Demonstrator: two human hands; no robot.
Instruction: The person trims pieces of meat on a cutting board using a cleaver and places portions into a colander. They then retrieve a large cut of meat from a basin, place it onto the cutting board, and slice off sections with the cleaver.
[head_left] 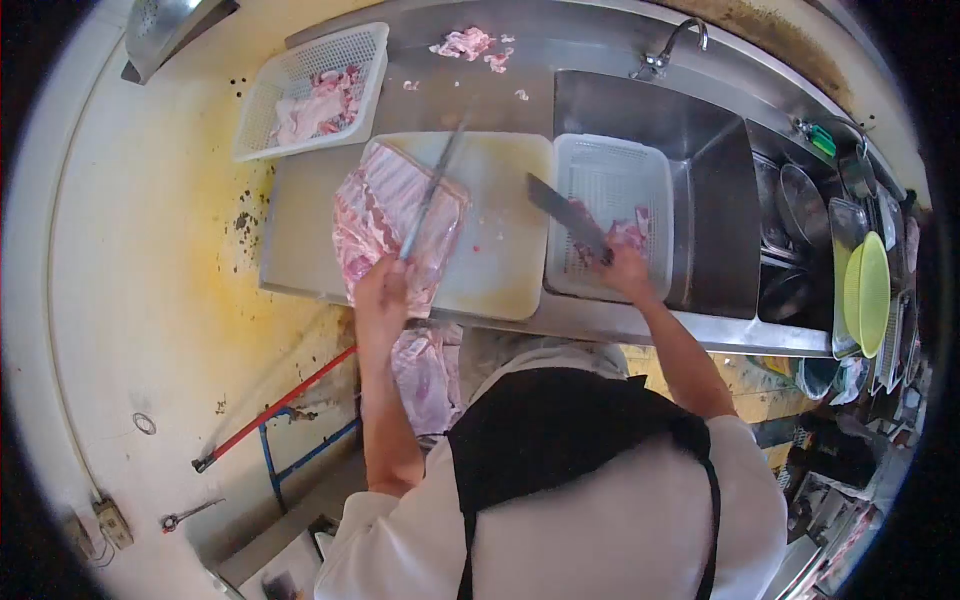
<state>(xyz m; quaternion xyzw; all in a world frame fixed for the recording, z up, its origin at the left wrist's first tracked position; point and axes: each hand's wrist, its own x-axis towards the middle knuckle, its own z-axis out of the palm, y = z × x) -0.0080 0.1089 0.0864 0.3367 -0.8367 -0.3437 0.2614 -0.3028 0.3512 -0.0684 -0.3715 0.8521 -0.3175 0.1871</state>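
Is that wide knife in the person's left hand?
No, the right hand grips the knife, while the left hand holds a long thin tool.

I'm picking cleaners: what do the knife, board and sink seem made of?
Knife: likely steel, a flat dark-grey blade; its finish is unclear.
Board: probably plastic, matte off-white, no grain showing.
Sink: apparently stainless steel, satiny, with soft grey reflections.

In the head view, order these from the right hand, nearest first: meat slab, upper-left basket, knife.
1. Knife: held in the right hand.
2. Meat slab: to the left, on the board's left side.
3. Upper-left basket: farthest, beyond the slab.
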